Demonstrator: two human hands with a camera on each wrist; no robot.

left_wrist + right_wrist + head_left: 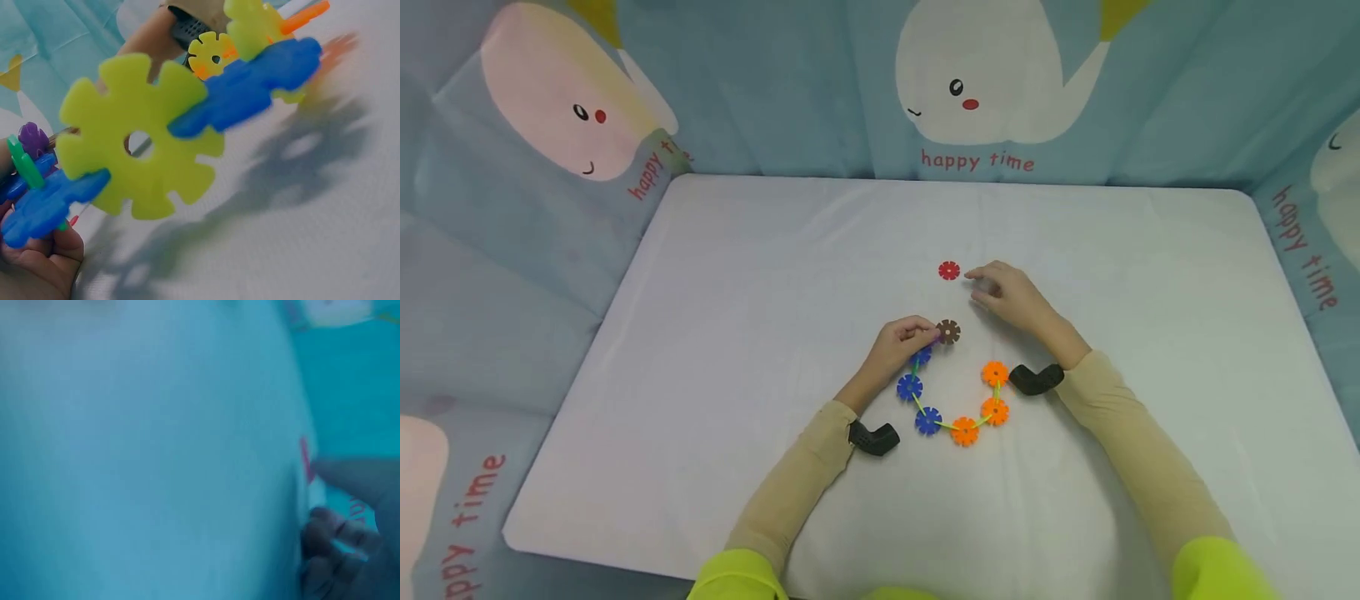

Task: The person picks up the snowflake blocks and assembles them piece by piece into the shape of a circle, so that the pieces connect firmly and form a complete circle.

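My left hand (901,343) pinches the far left end of a curved chain of notched plastic snowflake discs. A brown disc (950,332) stands out just past its fingertips, and a purple disc (32,137) shows by the fingers in the left wrist view. Along the chain come blue discs (910,387), then orange discs (965,432), joined by upright yellow-green discs (100,137). My right hand (1011,296) reaches over the table with loosely bent fingers, holding nothing. Its index fingertip is just right of a loose red disc (949,271).
The white table (737,333) has blue printed cloth (775,92) hanging behind it and at its sides. Black devices are strapped at the left wrist (874,438) and the right wrist (1036,380); the right one is close beside the chain's orange end.
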